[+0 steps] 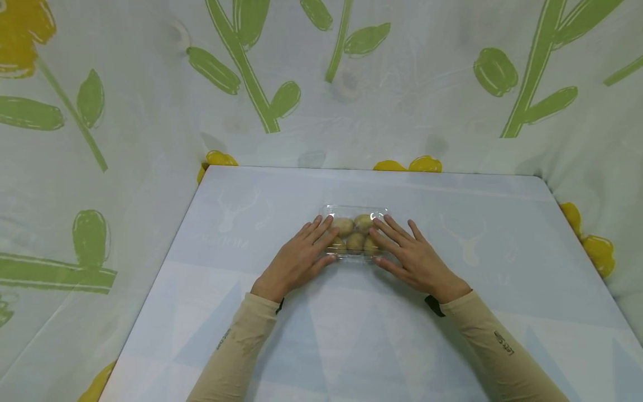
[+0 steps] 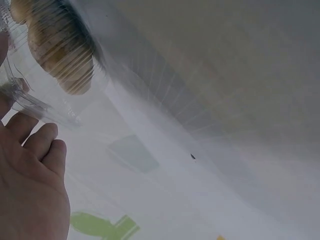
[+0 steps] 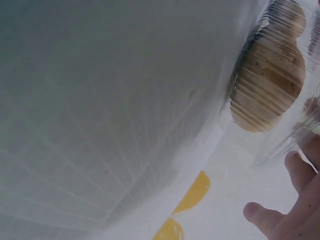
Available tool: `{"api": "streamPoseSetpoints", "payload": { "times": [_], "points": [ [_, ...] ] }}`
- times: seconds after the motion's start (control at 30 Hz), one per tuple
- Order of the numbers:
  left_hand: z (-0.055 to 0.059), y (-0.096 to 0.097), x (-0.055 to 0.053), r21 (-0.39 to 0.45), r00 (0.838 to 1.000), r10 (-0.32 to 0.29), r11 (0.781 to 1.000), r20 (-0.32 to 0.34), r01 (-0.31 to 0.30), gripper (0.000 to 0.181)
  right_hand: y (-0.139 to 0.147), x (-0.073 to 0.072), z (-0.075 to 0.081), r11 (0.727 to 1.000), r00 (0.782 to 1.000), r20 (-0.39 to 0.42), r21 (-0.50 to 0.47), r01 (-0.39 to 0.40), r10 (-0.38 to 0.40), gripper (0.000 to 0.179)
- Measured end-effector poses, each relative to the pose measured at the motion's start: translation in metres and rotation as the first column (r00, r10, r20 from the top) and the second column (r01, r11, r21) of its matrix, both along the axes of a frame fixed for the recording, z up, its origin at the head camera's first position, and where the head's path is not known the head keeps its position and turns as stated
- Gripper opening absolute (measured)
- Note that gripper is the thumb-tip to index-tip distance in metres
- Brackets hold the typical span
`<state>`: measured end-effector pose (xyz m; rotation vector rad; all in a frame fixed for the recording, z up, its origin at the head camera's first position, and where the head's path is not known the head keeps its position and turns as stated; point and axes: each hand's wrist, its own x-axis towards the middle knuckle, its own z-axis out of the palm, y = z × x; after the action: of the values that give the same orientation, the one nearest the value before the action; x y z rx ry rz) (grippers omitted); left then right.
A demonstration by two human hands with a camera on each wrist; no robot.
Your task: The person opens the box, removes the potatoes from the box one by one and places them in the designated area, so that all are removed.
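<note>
Hands on either side of the clear clamshell box [image 1: 354,234] of kiwis [image 1: 355,241] mid-worktop [image 1: 251,312]: left hand [image 1: 296,261] and right hand [image 1: 417,259] lie flat, fingers straight against its ends, nothing gripped; box looks closed and not yet lifted

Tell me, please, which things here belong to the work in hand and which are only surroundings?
In hand: clear plastic box of brown round fruits; left hand and right hand lie flat on its sides.
Surroundings: table; flower-print curtain.
</note>
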<state>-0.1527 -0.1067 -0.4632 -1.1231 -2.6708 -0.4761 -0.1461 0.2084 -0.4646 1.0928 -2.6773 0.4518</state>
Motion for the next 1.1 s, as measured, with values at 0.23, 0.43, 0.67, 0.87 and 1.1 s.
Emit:
{"api": "streamPoseSetpoints", "payload": {
  "times": [0.23, 0.43, 0.67, 0.87, 1.1],
  "points": [
    [0.003, 0.0, 0.0, -0.005, 0.999, 0.004, 1.0, 0.034, -0.004, 0.06, 0.0, 0.0, 0.001, 1.0, 1.0, 0.027, -0.007, 0.005, -0.005, 0.067],
    [0.005, 0.0, -0.001, -0.038, 0.998, 0.015, 0.999, 0.059, -0.012, 0.06, 0.001, -0.002, 0.001, 1.0, 0.999, 0.039, -0.002, 0.01, -0.01, 0.066],
    [0.009, 0.001, -0.001, -0.054, 0.999, 0.014, 0.998, 0.053, -0.011, 0.06, 0.001, -0.002, 0.002, 1.0, 0.999, 0.035, 0.015, 0.017, -0.017, 0.065],
    [0.012, 0.001, -0.002, -0.058, 0.998, 0.017, 0.998, 0.064, -0.013, 0.056, 0.0, -0.003, 0.004, 1.0, 0.999, 0.032, 0.021, 0.02, -0.021, 0.06],
    [0.014, 0.001, -0.004, -0.062, 0.995, 0.027, 0.998, 0.095, -0.021, 0.057, -0.001, -0.003, 0.009, 1.0, 0.999, 0.044, 0.005, 0.025, -0.025, 0.058]
  ]
}}
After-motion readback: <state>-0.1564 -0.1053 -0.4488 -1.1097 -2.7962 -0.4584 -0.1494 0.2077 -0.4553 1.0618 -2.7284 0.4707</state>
